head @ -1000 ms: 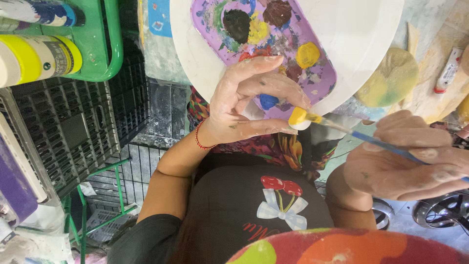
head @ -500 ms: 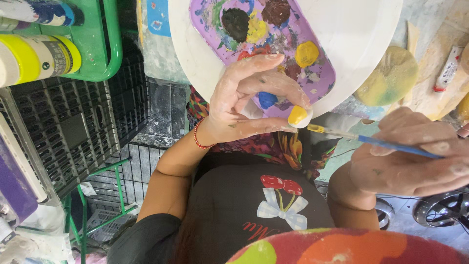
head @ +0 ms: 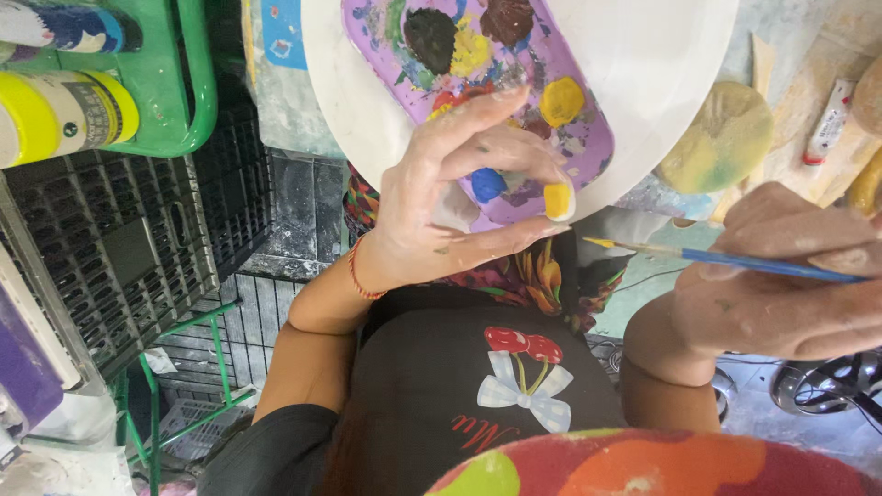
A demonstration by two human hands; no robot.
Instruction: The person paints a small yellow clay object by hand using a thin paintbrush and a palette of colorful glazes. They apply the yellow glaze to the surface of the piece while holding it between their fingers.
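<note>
My left hand (head: pixel 450 197) pinches a small white piece with a yellow-painted end (head: pixel 557 200) between thumb and fingertips, just in front of a purple palette (head: pixel 588 138) dotted with blobs of paint. The palette lies on a round white plate (head: pixel 661 55). My right hand (head: pixel 781 285) grips a thin blue-handled brush (head: pixel 735 262) whose yellow-loaded tip points left. The tip stops a short gap to the right of and below the yellow piece, not touching it.
A green basket (head: pixel 184 101) holding paint bottles (head: pixel 64 115) sits at the top left above black wire crates (head: pixel 119 248). A yellow-smeared disc (head: pixel 721 138) and a paint tube (head: pixel 827 119) lie at the right. A multicoloured rounded object (head: pixel 643 468) fills the bottom edge.
The brush tip was touching the yellow piece a second ago. My right hand has since drawn it back to the right and slightly down. My left hand has barely moved.
</note>
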